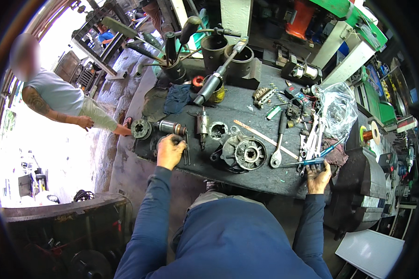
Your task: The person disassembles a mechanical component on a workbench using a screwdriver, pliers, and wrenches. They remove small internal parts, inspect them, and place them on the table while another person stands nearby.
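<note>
My left hand (169,153) is closed on a dark round part (174,138), partly hidden by my fingers, beside an armature with a copper band (171,128) and thin rods (187,151). My right hand (318,177), palm up, has its fingers round a blue-handled screwdriver (313,162) near several wrenches (303,149) and a rag (337,153). Between my hands lie a cylindrical solenoid (202,124), an open round housing (217,131), a larger metal end housing (250,153), a flat strip (265,138) and a ratchet (278,144). A gear-like part (140,129) sits at the bench's left end.
The dark workbench (284,183) holds tube holders with tools (214,46), a blue cloth (177,98), electrical parts (293,107) and a plastic bag (340,111). Another person (56,93) stands left, another (106,38) works farther back. A dark bin (65,214) is lower left.
</note>
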Available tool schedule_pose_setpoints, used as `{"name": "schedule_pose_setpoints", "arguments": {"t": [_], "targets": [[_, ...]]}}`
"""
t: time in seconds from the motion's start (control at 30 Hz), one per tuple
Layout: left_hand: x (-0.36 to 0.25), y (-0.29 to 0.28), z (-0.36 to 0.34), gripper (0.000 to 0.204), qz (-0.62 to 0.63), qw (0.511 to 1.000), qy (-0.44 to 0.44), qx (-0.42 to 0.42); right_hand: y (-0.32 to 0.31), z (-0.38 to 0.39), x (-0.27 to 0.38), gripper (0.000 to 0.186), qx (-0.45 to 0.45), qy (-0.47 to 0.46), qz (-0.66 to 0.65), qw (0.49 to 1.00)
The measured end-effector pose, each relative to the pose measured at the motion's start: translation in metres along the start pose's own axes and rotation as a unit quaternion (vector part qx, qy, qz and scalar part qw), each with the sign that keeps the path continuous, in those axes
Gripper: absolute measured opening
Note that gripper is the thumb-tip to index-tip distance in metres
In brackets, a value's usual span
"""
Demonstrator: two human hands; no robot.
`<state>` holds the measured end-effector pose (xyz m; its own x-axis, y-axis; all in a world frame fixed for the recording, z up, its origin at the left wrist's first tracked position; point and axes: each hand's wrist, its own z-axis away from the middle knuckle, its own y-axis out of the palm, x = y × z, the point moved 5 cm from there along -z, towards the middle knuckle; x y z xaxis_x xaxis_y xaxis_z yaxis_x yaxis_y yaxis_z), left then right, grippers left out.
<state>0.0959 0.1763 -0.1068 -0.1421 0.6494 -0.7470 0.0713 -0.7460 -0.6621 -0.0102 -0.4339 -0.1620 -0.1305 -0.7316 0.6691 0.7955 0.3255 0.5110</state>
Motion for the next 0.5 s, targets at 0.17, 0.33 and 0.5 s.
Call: {"name": "schedule_pose_setpoints", "arguments": {"t": [0.17, 0.33, 0.5], "targets": [[-0.023, 0.023, -0.004, 0.024, -0.242, 0.96, 0.142, 0.006, 0.012, 0.002, -0.002, 0.033, 0.01, -0.058, 0.19, 0.98], [-0.026, 0.037, -0.02, 0.017, -0.302, 0.931, 0.193, 0.067, 0.016, 0.016, 0.002, 0.063, -0.006, -0.096, 0.256, 0.962], [-0.058, 0.018, -0.011, 0.031, -0.238, 0.957, 0.166, 0.014, 0.007, 0.032, 0.001, 0.061, -0.039, -0.182, 0.34, 0.922]]}}
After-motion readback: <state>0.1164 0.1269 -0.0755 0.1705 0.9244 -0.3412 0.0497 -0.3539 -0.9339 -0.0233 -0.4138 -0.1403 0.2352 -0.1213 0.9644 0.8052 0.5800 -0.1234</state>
